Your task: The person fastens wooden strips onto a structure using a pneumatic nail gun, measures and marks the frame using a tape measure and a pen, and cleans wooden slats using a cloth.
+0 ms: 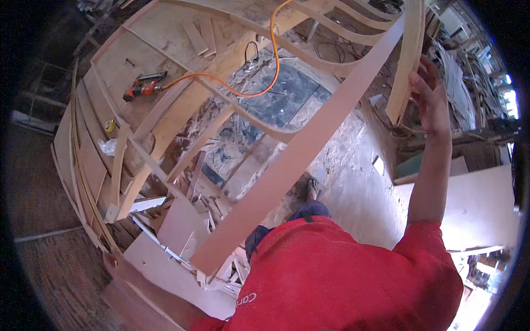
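My right hand (430, 94) is raised at the upper right, its fingers against the edge of a thick pale wooden strip (407, 63) that hangs down at a slant. Beside it, a long flat pinkish board (298, 149) runs diagonally from the top right to the lower middle. Low on the left, my left hand (112, 266) is at the lower end of the thin curved strips (91, 204) along the wooden frame's outer edge. Its fingers are small and dim, so their grip is unclear.
A curved wooden frame (160, 151) fills the upper left. On it are an orange tool (144, 88) with an orange hose (243, 95), a yellow tape measure (110, 126) and loose wood pieces (207, 36). Wood scraps lie below; stacked sheets (455, 88) stand at right.
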### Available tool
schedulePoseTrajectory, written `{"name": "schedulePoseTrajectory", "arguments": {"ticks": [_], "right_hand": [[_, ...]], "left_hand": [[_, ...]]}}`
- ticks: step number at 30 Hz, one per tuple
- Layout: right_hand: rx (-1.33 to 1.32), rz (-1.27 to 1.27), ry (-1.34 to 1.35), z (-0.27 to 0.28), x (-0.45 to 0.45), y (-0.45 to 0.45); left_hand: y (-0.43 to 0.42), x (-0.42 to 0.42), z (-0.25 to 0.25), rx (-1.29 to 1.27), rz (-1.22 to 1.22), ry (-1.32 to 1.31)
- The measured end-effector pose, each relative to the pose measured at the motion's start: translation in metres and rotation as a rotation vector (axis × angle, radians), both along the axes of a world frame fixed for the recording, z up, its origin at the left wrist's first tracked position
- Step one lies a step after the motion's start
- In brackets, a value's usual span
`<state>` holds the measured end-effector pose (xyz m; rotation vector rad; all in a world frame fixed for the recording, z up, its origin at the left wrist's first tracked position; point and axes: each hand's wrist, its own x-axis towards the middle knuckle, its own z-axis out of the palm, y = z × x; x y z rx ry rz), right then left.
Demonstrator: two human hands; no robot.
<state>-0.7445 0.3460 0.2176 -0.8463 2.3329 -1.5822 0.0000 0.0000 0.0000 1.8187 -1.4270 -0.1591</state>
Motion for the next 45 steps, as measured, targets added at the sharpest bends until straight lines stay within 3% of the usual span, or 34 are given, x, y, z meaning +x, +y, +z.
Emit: {"name": "schedulePoseTrajectory", "arguments": {"ticks": [2, 3, 5, 6, 7, 9, 10, 11, 13, 14, 15, 16, 17, 18, 19, 21, 23, 25, 26, 29, 30, 32, 34, 36, 38, 42, 45], "right_hand": [[-0.149, -0.009, 0.162, 0.022, -0.005, -0.018], [-0.204, 0.008, 0.039, -0.015, -0.066, 0.014], [-0.129, 0.210, 0.143, 0.020, -0.127, 0.019], [-0.079, 0.177, 0.231, 0.025, -0.146, 0.018], [-0.084, 0.205, 0.256, 0.044, -0.171, 0.017], [-0.024, 0.379, 0.375, 0.046, -0.211, 0.008], [-0.036, 0.423, 0.434, 0.048, -0.232, -0.001], [-0.046, 0.449, 0.432, 0.051, -0.242, -0.013], [0.119, 0.516, 0.433, 0.057, -0.251, -0.042], [0.149, 0.612, 0.590, 0.056, -0.264, -0.061], [0.144, 0.657, 0.589, 0.054, -0.280, -0.081], [0.205, 0.788, 0.598, 0.050, -0.294, -0.104], [0.262, 0.913, 0.611, 0.044, -0.303, -0.124], [0.305, 0.960, 0.541, 0.038, -0.305, -0.139], [0.303, 0.997, 0.552, 0.031, -0.314, -0.157], [0.622, 1.096, 0.648, 0.011, -0.333, -0.193], [0.728, 1.161, 0.620, -0.002, -0.329, -0.208], [0.828, 1.207, 0.583, -0.018, -0.333, -0.224], [0.912, 1.257, 0.562, -0.030, -0.337, -0.232], [0.975, 1.428, 0.438, -0.078, -0.355, -0.265], [0.962, 1.533, 0.334, -0.091, -0.361, -0.280], [0.959, 1.659, 0.360, -0.120, -0.357, -0.306], [0.945, 1.790, 0.392, -0.156, -0.348, -0.325], [1.066, 1.718, -0.105, -0.198, -0.344, -0.340], [1.091, 1.751, -0.157, -0.236, -0.333, -0.349], [1.169, 1.707, -0.316, -0.287, -0.313, -0.342], [1.161, 1.777, -0.266, -0.264, -0.299, -0.320]], "left_hand": [[0.043, -0.005, 0.015, 0.029, 0.147, 0.075], [0.090, -0.026, 0.083, -0.138, 0.172, -0.076], [0.147, -0.059, 0.062, -0.343, 0.238, -0.094], [0.181, -0.069, 0.071, -0.438, 0.270, -0.153], [0.205, -0.103, 0.065, -0.437, 0.303, -0.133], [0.241, -0.151, 0.076, -0.354, 0.589, -0.042], [0.261, -0.165, 0.063, -0.356, 0.614, -0.045], [0.283, -0.173, 0.038, -0.317, 0.544, -0.221], [0.316, -0.221, -0.008, -0.391, 0.357, 0.028], [0.334, -0.262, -0.026, -0.303, 0.343, 0.251], [0.355, -0.278, -0.098, -0.223, 0.298, 0.281], [0.361, -0.327, -0.111, -0.151, 0.254, 0.314], [0.377, -0.386, -0.124, -0.072, 0.189, 0.633], [0.381, -0.387, -0.162, 0.479, -0.078, 0.348], [0.378, -0.449, -0.134, 0.500, -0.255, 0.483], [0.372, -0.503, -0.177, 0.700, -0.420, 0.574], [0.350, -0.558, -0.183, 0.890, -0.546, 0.604], [0.315, -0.612, -0.192, 0.600, -0.720, 0.621], [0.295, -0.631, -0.198, 0.596, -0.701, 0.626], [0.235, -0.687, -0.224, 0.982, -0.739, 1.343], [0.217, -0.712, -0.226, 0.958, -0.715, 1.364], [0.189, -0.758, -0.232, 0.654, -0.336, 1.774], [0.169, -0.788, -0.221, 0.538, -0.330, 1.794], [0.142, -0.813, -0.203, 0.420, -0.342, 1.797], [0.133, -0.834, -0.193, 0.339, -0.221, 1.948], [0.119, -0.853, -0.167, 0.366, -0.073, 2.020], [0.122, -0.861, -0.179, 0.445, -0.190, 1.897]]}}
